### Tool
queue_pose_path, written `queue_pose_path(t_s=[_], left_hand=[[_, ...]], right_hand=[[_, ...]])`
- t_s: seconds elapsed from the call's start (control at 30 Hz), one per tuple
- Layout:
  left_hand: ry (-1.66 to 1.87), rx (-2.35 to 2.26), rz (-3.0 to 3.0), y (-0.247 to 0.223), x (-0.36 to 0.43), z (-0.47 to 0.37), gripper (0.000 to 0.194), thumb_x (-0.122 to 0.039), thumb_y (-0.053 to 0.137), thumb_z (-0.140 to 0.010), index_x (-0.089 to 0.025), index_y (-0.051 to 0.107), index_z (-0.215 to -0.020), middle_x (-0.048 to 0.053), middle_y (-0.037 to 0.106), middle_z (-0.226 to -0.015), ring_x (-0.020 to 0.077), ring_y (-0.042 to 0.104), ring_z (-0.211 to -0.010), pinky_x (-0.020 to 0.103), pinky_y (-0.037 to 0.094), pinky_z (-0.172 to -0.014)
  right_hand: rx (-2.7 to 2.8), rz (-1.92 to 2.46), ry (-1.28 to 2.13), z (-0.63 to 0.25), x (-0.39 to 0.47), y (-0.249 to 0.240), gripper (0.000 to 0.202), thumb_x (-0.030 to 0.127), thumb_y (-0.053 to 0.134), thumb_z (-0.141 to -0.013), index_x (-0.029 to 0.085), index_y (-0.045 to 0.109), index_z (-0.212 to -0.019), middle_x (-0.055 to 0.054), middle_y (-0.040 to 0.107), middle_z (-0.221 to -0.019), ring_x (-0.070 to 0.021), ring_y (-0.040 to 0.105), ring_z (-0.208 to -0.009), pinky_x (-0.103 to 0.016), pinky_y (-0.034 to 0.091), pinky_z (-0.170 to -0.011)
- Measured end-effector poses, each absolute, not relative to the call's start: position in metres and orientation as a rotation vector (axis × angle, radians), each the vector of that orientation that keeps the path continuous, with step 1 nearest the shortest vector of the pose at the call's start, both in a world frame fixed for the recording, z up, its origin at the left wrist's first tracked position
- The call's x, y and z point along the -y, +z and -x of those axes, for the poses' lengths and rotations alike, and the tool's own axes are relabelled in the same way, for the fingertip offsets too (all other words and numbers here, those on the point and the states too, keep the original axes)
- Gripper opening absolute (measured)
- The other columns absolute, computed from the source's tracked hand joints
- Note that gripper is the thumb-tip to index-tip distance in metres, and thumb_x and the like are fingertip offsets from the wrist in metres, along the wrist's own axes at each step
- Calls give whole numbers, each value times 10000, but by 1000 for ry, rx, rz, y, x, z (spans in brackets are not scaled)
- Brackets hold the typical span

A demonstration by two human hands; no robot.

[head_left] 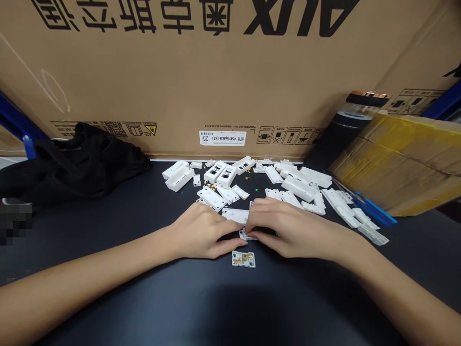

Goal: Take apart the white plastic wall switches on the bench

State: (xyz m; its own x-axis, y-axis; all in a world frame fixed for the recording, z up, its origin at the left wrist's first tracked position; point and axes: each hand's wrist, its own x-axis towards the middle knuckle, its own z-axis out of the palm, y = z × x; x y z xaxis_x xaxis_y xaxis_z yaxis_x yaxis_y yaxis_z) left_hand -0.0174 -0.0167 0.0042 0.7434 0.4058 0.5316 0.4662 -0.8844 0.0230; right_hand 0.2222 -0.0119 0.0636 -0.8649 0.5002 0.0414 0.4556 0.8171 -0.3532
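Between my two hands a small white plastic piece (246,235) is partly hidden by fingers. The index finger and thumb of my left hand (206,231) close around its left end. Bent fingers of my right hand (283,227) pinch at its upper right side; whether they hold another tiny part is hidden. Just below lies a small white plastic base with brass contacts (243,259), flat on the dark table. Beyond the fingers is a long white plastic plate (235,215), partly covered by my hands.
White housings (226,176), flat covers (212,197) and long shells (298,188) lie scattered behind, with small brass bits among them. A large cardboard box (173,86) walls the back. Black cloth (82,163) is left; a dark bottle (338,129), smaller taped carton (403,163) and blue tool (376,210) are right.
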Motion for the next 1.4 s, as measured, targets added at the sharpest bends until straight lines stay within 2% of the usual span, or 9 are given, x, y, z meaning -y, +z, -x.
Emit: queue_pose_path(t_s=[0.37, 0.77, 1.17, 1.4], left_hand=[[-786, 757, 2860, 3, 15, 18, 291, -459, 587, -962, -215, 743, -972, -32, 670, -574, 141, 604, -465, 272, 420, -480], [-776, 773, 2874, 2, 14, 19, 303, -497, 612, -934, -227, 747, -960, -44, 650, -556, 136, 583, -455, 272, 373, -478], [-753, 825, 2832, 2, 16, 16, 320, -488, 604, -919, -199, 712, -837, -42, 610, -510, 147, 564, -438, 281, 319, -467], [-725, 871, 2872, 0, 15, 17, 309, -485, 603, -917, -207, 727, -862, -40, 637, -533, 141, 588, -462, 273, 309, -483]], right_hand=[[2827, 800, 569, -220, 13, 64, 133, 138, 541, -946, 179, 655, -890, -33, 638, -849, -171, 570, -839, -288, 420, -745], [2891, 909, 338, -215, 20, 68, 178, 161, 489, -967, 171, 620, -847, -29, 622, -826, -168, 532, -795, -302, 368, -712], [2883, 1103, 163, -201, 28, 66, 154, 127, 512, -874, 183, 616, -775, -22, 692, -797, -173, 563, -773, -325, 296, -625], [2829, 1174, 139, -199, 34, 64, 124, 110, 533, -817, 175, 600, -737, -27, 690, -759, -171, 587, -765, -323, 247, -582]])
